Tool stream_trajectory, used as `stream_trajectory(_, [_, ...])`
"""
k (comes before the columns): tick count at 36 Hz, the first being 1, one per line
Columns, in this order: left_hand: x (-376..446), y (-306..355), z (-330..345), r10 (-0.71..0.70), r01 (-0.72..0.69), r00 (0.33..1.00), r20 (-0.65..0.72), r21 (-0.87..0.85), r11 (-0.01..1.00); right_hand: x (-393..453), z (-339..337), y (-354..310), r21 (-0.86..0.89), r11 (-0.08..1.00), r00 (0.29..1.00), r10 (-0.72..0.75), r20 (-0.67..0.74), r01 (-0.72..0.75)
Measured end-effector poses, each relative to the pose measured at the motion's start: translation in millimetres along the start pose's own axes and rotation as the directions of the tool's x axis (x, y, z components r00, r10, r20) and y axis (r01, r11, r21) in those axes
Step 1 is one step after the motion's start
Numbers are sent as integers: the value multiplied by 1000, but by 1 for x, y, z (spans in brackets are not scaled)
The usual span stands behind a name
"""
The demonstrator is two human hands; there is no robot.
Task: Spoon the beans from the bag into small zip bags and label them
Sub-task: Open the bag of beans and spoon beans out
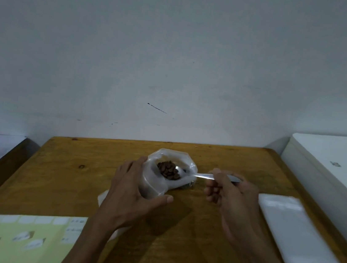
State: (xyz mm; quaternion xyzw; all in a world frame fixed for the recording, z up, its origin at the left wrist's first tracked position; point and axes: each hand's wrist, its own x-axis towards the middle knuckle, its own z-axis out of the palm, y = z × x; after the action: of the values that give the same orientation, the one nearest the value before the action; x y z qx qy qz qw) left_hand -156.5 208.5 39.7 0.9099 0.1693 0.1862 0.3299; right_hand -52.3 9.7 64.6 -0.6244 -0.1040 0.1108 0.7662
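A clear plastic bag (166, 155) of brown beans (168, 169) stands open in the middle of the wooden table (74, 173). My left hand (132, 192) grips a small clear zip bag (149, 186) just in front of it, mouth held open. My right hand (230, 196) grips the handle of a metal spoon (203, 175). The spoon's bowl lies among the beans inside the big bag's mouth. A yellow-green sheet with white labels (21, 237) lies at the near left.
A stack of flat clear zip bags (300, 234) lies at the right of the table. A white box or appliance (335, 166) stands beyond the table's right edge. A grey wall rises behind the table.
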Motion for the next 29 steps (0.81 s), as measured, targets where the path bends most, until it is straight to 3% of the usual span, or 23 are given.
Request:
stream_trajectory(13, [-4, 7, 3, 18, -19, 999, -31, -29, 999, -14, -11, 1, -249, 925, 956, -262, 128, 287])
stream_trajectory(20, [-4, 4, 1, 6, -7, 998, -62, -21, 1000, -12, -8, 1, -268, 904, 942, -326, 77, 334])
stream_trajectory(24, [-6, 3, -1, 25, -24, 997, -70, 10, 1000, -1, 1, 12, -449, 816, 922, -384, 46, 363])
stream_trajectory(29, [-7, 3, -7, 63, -58, 995, -80, 62, 996, 18, 19, 34, -636, 671, 907, -403, 119, 382])
